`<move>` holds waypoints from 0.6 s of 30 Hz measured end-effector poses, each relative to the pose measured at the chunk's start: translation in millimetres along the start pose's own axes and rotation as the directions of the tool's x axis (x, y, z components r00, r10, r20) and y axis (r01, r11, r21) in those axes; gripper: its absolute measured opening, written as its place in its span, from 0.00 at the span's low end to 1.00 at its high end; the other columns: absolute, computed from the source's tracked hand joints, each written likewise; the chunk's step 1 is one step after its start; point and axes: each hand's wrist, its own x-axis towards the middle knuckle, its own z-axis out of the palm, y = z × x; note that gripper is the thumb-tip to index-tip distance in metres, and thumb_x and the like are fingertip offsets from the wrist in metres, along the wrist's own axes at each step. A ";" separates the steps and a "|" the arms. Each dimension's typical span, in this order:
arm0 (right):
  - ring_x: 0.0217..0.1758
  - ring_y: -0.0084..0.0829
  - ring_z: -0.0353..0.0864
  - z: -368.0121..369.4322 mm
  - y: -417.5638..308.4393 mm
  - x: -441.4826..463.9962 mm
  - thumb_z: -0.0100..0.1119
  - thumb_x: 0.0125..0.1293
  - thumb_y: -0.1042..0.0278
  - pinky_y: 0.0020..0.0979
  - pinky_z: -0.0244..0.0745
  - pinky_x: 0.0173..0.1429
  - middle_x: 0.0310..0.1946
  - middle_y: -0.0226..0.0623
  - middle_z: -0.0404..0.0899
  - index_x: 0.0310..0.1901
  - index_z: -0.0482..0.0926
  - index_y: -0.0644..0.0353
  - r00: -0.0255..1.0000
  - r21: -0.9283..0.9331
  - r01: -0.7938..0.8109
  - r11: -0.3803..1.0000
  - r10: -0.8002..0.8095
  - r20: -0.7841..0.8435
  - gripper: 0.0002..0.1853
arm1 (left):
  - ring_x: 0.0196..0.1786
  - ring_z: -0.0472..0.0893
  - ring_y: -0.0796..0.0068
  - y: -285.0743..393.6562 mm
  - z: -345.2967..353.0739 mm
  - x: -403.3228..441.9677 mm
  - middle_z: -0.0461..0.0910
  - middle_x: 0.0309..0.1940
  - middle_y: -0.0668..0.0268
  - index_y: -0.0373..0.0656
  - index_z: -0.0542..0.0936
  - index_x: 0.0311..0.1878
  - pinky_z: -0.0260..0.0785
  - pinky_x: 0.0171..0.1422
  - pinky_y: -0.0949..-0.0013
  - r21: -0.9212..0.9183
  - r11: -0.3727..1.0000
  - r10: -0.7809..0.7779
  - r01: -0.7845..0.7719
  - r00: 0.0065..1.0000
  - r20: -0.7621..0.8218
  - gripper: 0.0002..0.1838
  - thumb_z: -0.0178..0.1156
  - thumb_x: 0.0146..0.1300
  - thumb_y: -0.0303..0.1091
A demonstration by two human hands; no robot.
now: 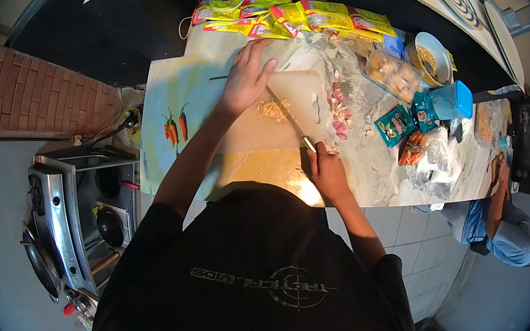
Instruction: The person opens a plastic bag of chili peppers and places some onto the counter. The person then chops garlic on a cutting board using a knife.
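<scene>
My right hand (329, 173) is closed around the handle of a long knife (287, 115). Its blade runs diagonally over a pale cutting board (305, 84), beside a small heap of finely chopped, light-brown pieces (272, 109). My left hand (247, 78) hovers or rests near the blade's tip, fingers stretched out and thumb apart; whether it touches the blade I cannot tell. A thin dark stick-like thing (218, 78) pokes out left of that hand. Reddish-purple shallots or garlic and loose peels (338, 105) lie right of the board.
Several orange-red chillies (174, 128) lie at the left. Yellow packets (296, 18) line the back. On the right are a plastic pack of round brown food (392, 74), a bowl (431, 59), a blue-lidded tub (453, 100) and teal sachets (394, 124). Another person (512, 229) works far right.
</scene>
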 end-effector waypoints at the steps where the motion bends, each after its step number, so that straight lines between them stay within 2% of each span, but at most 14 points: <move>1: 0.24 0.60 0.80 2.3 0.2 -0.8 0.50 0.77 0.58 0.53 0.76 0.28 0.17 0.56 0.76 0.44 0.69 0.63 1.000 -0.020 0.009 1.000 -0.009 -0.005 0.14 | 0.63 0.72 0.49 0.4 9.4 11.2 0.73 0.59 0.52 0.40 0.70 0.64 0.61 0.68 0.52 0.001 1.000 0.030 -0.030 0.998 0.055 0.23 0.55 0.73 0.43; 4: 0.21 0.58 0.79 1.5 -7.7 -0.8 0.49 0.77 0.57 0.52 0.75 0.26 0.16 0.55 0.75 0.44 0.69 0.63 1.000 -0.010 -0.012 1.000 0.012 -0.004 0.15 | 0.62 0.73 0.52 -5.1 39.1 32.2 0.74 0.59 0.55 0.42 0.71 0.63 0.62 0.67 0.52 0.084 0.992 0.081 -0.096 0.983 0.165 0.23 0.53 0.73 0.47; 7: 0.19 0.56 0.79 2.7 -10.2 1.2 0.49 0.77 0.56 0.50 0.76 0.26 0.15 0.52 0.76 0.43 0.69 0.62 0.999 -0.033 -0.010 0.999 0.009 -0.032 0.15 | 0.64 0.72 0.50 -16.5 61.0 35.4 0.74 0.58 0.53 0.41 0.71 0.63 0.61 0.70 0.53 0.135 0.977 0.120 -0.164 0.951 0.284 0.22 0.49 0.75 0.46; 9: 0.19 0.52 0.80 2.3 -15.2 3.6 0.49 0.77 0.55 0.48 0.77 0.25 0.15 0.49 0.77 0.42 0.69 0.61 1.000 -0.154 0.005 0.988 -0.009 -0.029 0.15 | 0.64 0.72 0.51 -25.7 70.8 26.3 0.74 0.58 0.53 0.41 0.71 0.63 0.60 0.70 0.53 0.150 0.969 0.140 -0.197 0.936 0.322 0.22 0.49 0.75 0.45; 10: 0.19 0.52 0.80 7.0 -14.0 3.6 0.49 0.77 0.55 0.48 0.77 0.25 0.15 0.49 0.77 0.42 0.69 0.61 1.000 -0.151 -0.004 0.989 -0.001 -0.031 0.15 | 0.64 0.72 0.52 -30.4 73.8 23.3 0.74 0.58 0.54 0.42 0.71 0.63 0.59 0.71 0.53 0.171 0.960 0.152 -0.223 0.924 0.351 0.21 0.49 0.75 0.45; 12: 0.18 0.48 0.81 15.3 -11.5 5.0 0.50 0.76 0.54 0.46 0.78 0.27 0.15 0.46 0.78 0.41 0.70 0.59 0.991 -0.248 0.054 0.967 -0.082 -0.107 0.15 | 0.64 0.72 0.53 -37.2 75.9 24.5 0.74 0.58 0.55 0.42 0.71 0.63 0.58 0.72 0.53 0.176 0.957 0.165 -0.231 0.931 0.326 0.21 0.49 0.75 0.45; 13: 0.18 0.48 0.81 15.6 -12.7 4.4 0.50 0.76 0.54 0.46 0.78 0.27 0.15 0.46 0.78 0.41 0.70 0.59 0.992 -0.244 0.046 0.969 -0.073 -0.103 0.15 | 0.65 0.72 0.54 -37.5 75.8 23.2 0.74 0.58 0.56 0.42 0.72 0.63 0.58 0.72 0.53 0.184 0.954 0.174 -0.235 0.938 0.299 0.21 0.49 0.75 0.44; 16: 0.18 0.46 0.81 10.5 -16.9 4.1 0.51 0.76 0.54 0.46 0.79 0.29 0.15 0.45 0.79 0.39 0.71 0.59 0.995 -0.222 -0.010 0.975 -0.011 -0.095 0.15 | 0.65 0.71 0.55 -40.3 79.3 23.1 0.74 0.59 0.56 0.42 0.72 0.63 0.56 0.73 0.52 0.155 0.957 0.180 -0.245 0.920 0.348 0.21 0.49 0.75 0.44; 18: 0.18 0.45 0.82 6.6 -17.5 4.4 0.51 0.75 0.54 0.43 0.79 0.29 0.17 0.44 0.80 0.39 0.72 0.58 0.999 -0.260 -0.010 0.966 0.001 -0.035 0.15 | 0.66 0.71 0.55 -39.2 78.3 23.0 0.74 0.59 0.56 0.41 0.72 0.63 0.56 0.74 0.52 0.155 0.961 0.163 -0.228 0.924 0.345 0.21 0.49 0.76 0.44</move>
